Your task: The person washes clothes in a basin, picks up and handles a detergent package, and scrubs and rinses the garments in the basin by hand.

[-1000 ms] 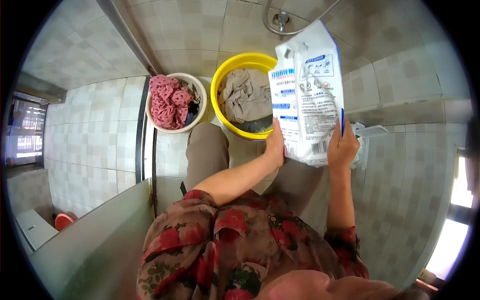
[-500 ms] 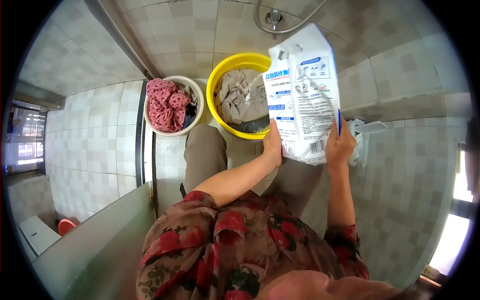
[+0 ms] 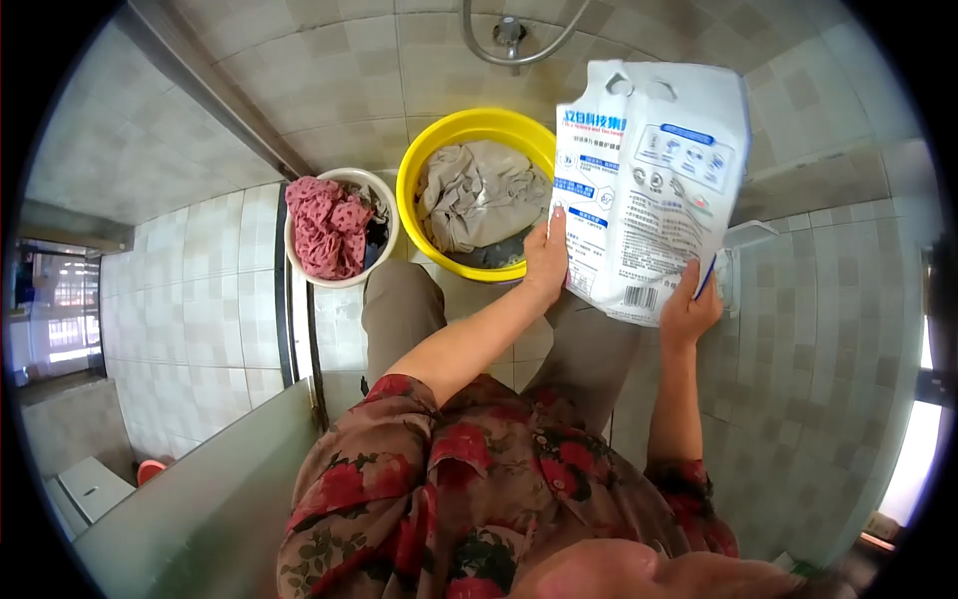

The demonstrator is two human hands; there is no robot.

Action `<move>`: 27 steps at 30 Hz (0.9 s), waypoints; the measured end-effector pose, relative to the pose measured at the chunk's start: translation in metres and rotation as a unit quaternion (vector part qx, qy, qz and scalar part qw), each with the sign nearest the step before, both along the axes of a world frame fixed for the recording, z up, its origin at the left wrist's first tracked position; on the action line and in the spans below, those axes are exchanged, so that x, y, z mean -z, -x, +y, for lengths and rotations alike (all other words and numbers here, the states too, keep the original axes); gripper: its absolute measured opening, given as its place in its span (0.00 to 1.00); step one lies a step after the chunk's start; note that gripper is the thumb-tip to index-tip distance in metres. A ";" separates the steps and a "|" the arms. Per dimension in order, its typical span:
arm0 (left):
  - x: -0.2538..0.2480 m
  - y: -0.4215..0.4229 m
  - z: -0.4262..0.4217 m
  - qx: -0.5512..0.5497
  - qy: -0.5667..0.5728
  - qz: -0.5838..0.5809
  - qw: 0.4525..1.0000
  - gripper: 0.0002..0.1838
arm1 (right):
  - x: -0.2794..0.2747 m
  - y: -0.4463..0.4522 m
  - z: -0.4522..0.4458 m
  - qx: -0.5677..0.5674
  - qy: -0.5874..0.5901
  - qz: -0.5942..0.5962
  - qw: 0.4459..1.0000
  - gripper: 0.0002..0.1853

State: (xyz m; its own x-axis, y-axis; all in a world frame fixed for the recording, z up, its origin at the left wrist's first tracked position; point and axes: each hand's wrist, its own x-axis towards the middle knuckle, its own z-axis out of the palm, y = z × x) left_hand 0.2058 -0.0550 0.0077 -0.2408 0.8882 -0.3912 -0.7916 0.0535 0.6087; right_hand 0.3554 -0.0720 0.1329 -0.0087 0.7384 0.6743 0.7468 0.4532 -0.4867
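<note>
Between my two hands is a white and blue printed detergent bag (image 3: 664, 215), held upright with its text and barcode facing me. My left hand (image 3: 546, 262) grips the bag's lower left edge, thumb on the printed front. On the opposite side, my right hand (image 3: 691, 307) is closed around the lower right corner. Just left of the bag stands a yellow basin (image 3: 407, 200), partly covered by it. Inside the basin lies wet beige cloth (image 3: 481, 195), with some dark water near the front rim.
A smaller white basin (image 3: 291, 255) with pink patterned cloth (image 3: 327, 225) stands left of the yellow one. On the back wall are a tap (image 3: 511, 35) and a hose (image 3: 469, 30). A frosted glass panel (image 3: 220, 479) stands at lower left.
The bag has swung to the right and tilted, its front now turned more squarely towards me. Both hands keep hold of it. The view has shifted slightly.
</note>
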 end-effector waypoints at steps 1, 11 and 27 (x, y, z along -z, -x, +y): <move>-0.001 0.003 0.005 -0.010 -0.055 0.013 0.998 0.23 | 0.002 -0.006 -0.005 0.002 -0.012 0.031 0.999 0.12; -0.087 0.042 0.041 -0.142 -0.248 0.571 0.770 0.10 | 0.032 -0.064 -0.010 0.079 0.142 0.263 0.951 0.22; 0.025 0.006 0.079 0.116 -0.099 0.448 0.881 0.27 | 0.120 -0.079 0.127 0.104 0.187 0.256 0.943 0.21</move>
State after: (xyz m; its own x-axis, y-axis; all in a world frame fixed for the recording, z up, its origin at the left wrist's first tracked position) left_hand 0.1995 0.0241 -0.0170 -0.1772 0.9837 0.0309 0.0293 -0.0261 0.9992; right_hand 0.4346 0.0546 0.0133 0.4179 0.8751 0.2441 0.4254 0.0489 -0.9037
